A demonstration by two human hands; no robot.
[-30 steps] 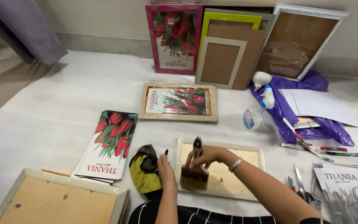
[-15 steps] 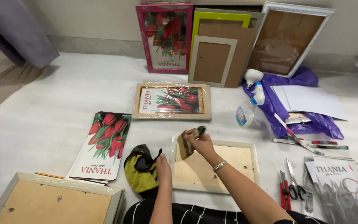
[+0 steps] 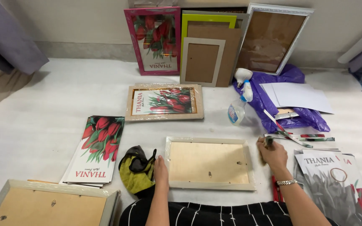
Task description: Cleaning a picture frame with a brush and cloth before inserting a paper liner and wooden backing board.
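Since half a second ago the right hand [image 3: 273, 154] has left the back of the picture frame [image 3: 209, 163] and swung out past that frame's right edge, carrying its small dark object [image 3: 268, 142] with it; the left hand [image 3: 161, 170] has stayed at the frame's left edge.

At far left, a wrapped frame [image 3: 51, 205] lies face down at the near corner of the floor [image 3: 42, 104], and a stack of tulip prints [image 3: 95, 150] lies just beyond it. A yellow and dark cloth [image 3: 137, 171] sits crumpled between the prints and the left hand, touching the hand's side. The left hand lies flat, fingers together, pressed against the frame's left rim. The picture frame lies face down, its tan backing up, straight in front of the person. Beyond it lies a framed tulip print [image 3: 164, 102], well apart.

The right hand hovers just beside the frame's right rim, wrist bent, fingers curled shut on the small dark object; what that object is cannot be told. A spray bottle [image 3: 237, 109] stands beyond the hand, next to a purple plastic bag [image 3: 273, 104] with white sheets [image 3: 298, 96] lying on it. A pile of prints [image 3: 336, 184] crowds the right side, close to the forearm.

Open floor lies to the left and between the two lying frames; the right is cluttered.
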